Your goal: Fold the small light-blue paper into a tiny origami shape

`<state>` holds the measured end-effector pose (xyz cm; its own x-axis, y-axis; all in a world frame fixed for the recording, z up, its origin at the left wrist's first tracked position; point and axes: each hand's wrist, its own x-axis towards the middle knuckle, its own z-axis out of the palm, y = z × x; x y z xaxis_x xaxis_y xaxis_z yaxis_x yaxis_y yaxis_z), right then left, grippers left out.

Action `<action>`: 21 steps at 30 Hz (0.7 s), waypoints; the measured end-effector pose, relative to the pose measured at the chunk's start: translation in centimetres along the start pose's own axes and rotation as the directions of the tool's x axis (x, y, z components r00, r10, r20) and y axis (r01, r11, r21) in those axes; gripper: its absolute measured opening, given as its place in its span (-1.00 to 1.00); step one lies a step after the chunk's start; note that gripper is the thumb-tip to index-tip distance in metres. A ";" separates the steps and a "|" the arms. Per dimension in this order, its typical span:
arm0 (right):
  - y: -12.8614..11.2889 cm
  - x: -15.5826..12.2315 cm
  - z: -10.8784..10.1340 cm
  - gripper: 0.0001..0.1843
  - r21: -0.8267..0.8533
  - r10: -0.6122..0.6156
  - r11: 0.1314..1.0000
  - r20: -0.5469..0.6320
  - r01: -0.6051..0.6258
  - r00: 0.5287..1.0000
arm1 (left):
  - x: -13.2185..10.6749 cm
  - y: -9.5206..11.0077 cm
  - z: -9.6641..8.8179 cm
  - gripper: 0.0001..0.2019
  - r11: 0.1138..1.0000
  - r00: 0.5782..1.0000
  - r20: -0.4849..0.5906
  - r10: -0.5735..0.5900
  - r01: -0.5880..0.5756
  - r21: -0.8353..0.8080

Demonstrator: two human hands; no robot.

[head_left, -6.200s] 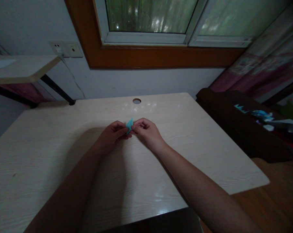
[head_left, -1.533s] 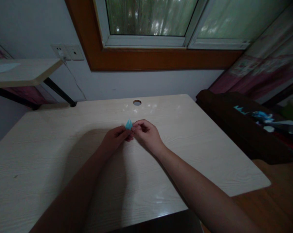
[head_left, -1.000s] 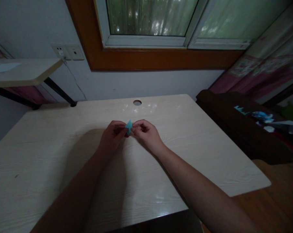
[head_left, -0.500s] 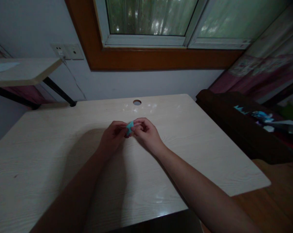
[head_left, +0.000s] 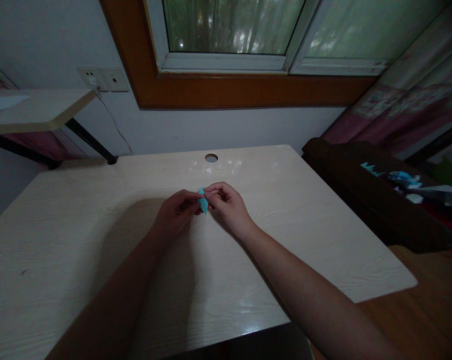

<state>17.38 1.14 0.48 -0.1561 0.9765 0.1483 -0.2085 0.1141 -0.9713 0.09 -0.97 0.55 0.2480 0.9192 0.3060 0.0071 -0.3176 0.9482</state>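
Note:
A small turquoise folded paper piece (head_left: pixel 202 201) is pinched between the fingertips of both my hands, just above the pale wooden desk (head_left: pixel 98 260). My left hand (head_left: pixel 173 216) grips it from the left with fingers curled. My right hand (head_left: pixel 228 207) grips it from the right, thumb and forefinger pressed on the paper. Most of the paper is hidden by my fingers; only a narrow pointed strip shows.
A round cable hole (head_left: pixel 211 158) sits near the desk's far edge. A wall with a socket plate (head_left: pixel 103 79) and a window (head_left: pixel 226 30) lies behind. A shelf (head_left: pixel 34 107) stands at the left. A dark bed frame (head_left: pixel 364 185) with bits of paper flanks the right.
The paper has turned between my fingers: it showed a wider triangular face and now shows a narrow edge pointing down. Both hands stay together at the same spot.

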 end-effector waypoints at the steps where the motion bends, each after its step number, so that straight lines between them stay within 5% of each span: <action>1: -0.1 0.0 0.0 -0.81 -0.006 0.002 1.000 -0.005 -0.002 1.000 | 0.0 0.0 0.0 -0.82 1.000 1.000 0.002 0.000 0.000 0.006; 21: -0.4 -0.3 0.1 -0.83 -0.063 -0.008 0.998 0.016 0.009 1.000 | 0.4 0.2 -0.1 -0.85 1.000 0.996 -0.085 -0.017 0.020 0.024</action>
<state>17.43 0.79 0.82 -0.1700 0.9726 0.1588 -0.1490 0.1339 -0.9797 0.06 -0.60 0.85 0.1649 0.9410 0.2955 0.0354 -0.3050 0.9517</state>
